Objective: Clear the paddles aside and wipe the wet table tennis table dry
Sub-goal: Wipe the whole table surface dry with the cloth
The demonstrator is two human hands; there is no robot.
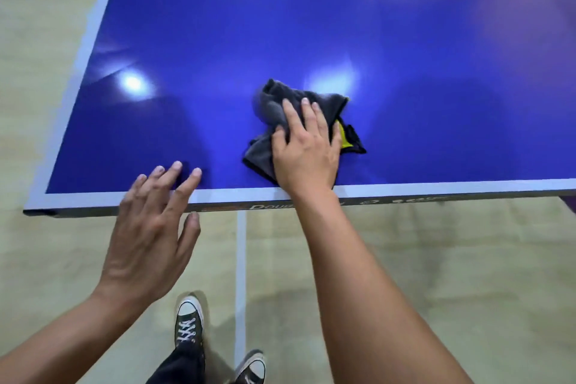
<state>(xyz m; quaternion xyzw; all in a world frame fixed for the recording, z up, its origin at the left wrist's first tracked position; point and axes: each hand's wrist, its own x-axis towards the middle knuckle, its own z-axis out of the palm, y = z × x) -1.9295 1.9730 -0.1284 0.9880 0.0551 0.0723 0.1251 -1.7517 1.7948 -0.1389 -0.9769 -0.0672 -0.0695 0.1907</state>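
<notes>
The blue table tennis table (pixel 311 25) fills the upper view, glossy with light reflections, its white border line along the near and left edges. A crumpled dark grey cloth (pixel 271 109) with a yellow patch lies on the table near the front edge. My right hand (pixel 307 146) presses flat on the cloth, fingers spread over it and gripping its folds. My left hand (pixel 156 221) hovers at the table's near edge, fingers apart, fingertips over the white line, holding nothing. No paddles are in view.
The table's near-left corner (pixel 31 209) juts over a pale floor with a white line (pixel 240 274). My two dark sneakers (pixel 188 321) stand just below the table's front edge.
</notes>
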